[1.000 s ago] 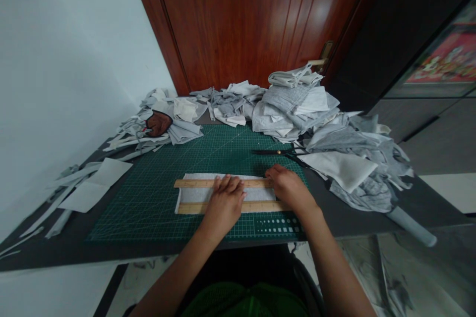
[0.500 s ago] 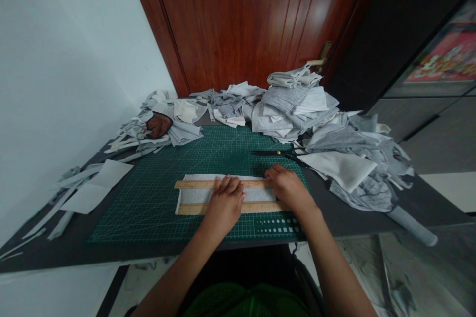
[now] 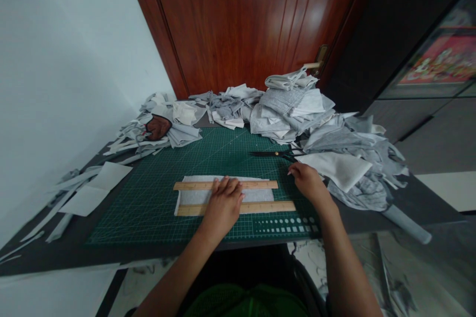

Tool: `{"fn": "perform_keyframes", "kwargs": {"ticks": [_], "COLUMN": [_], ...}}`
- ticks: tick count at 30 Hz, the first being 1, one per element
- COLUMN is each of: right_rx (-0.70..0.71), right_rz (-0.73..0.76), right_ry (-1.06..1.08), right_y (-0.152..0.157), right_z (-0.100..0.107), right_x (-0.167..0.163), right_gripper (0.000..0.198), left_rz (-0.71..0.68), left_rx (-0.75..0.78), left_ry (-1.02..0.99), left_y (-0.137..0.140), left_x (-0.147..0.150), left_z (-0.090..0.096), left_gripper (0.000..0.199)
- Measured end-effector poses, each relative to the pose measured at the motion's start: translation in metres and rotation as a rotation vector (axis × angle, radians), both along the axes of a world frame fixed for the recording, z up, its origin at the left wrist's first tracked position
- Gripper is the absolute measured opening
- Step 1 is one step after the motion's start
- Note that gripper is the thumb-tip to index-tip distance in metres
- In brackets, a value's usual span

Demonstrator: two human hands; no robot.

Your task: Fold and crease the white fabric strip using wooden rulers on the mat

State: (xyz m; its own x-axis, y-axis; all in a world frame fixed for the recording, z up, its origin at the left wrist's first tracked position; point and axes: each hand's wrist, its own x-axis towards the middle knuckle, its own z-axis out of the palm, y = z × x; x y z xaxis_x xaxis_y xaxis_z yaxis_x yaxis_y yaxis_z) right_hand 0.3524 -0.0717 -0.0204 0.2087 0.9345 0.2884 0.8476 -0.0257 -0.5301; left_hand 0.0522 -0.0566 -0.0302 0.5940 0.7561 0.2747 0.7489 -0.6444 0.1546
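Note:
My left hand lies flat across a light grey strip of cloth and two wooden rulers. The far ruler runs along the cloth's back part, under my fingertips. The near ruler lies along its front edge and sticks out past the cloth to the right. My right hand is closed, right of the rulers and apart from them, just in front of the handles of the black scissors. Whatever its curled fingers may pinch is hidden or too small to name.
A green cutting mat covers the table's middle. Piles of grey and white cloth stand at the back and right. More scraps, a brown mesh piece and a white sheet lie left. Behind is a wooden door.
My right hand has moved right, away from the end of the far ruler towards the scissors' handles, uncovering both ruler ends. My left hand stays on the rulers and cloth.

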Motion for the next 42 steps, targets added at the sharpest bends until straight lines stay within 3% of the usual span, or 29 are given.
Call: {"fn": "perform_keyframes", "kwargs": {"ticks": [6, 11, 17, 22, 27, 32, 36, 42], "right_rx": [-0.049, -0.095, -0.236, -0.246, -0.210, -0.114, -0.053, 0.019], "right_rz": [-0.033, 0.037, 0.291, 0.233, 0.224, 0.198, 0.164, -0.106], "right_ry": [-0.007, -0.050, -0.120, -0.179, -0.103, -0.008, 0.097, 0.212], "right_y": [-0.002, -0.007, -0.014, -0.014, -0.014, -0.007, -0.003, -0.008], "right_z": [0.002, 0.015, 0.027, 0.027, 0.024, 0.018, 0.012, 0.003], "right_x": [0.003, -0.007, -0.041, -0.061, -0.057, -0.052, -0.033, 0.022], "right_gripper": [0.032, 0.021, 0.019, 0.013, 0.008, 0.007, 0.009, 0.021], "left_rz": [-0.003, -0.004, -0.010, 0.011, 0.075, 0.097, 0.120, 0.107], "left_rx": [0.001, 0.002, 0.005, 0.071, 0.142, 0.156, 0.174, 0.102], "left_ry": [-0.028, -0.026, -0.028, -0.022, -0.044, -0.089, -0.176, -0.109], "left_y": [-0.001, -0.001, -0.001, -0.002, -0.004, -0.007, -0.010, -0.011], "left_x": [-0.001, -0.002, -0.002, -0.003, -0.002, -0.001, 0.000, 0.000], "left_z": [0.002, 0.001, 0.001, -0.001, -0.003, -0.002, 0.003, 0.009], "left_gripper": [0.036, 0.037, 0.036, 0.040, 0.054, 0.053, 0.041, 0.026]}}
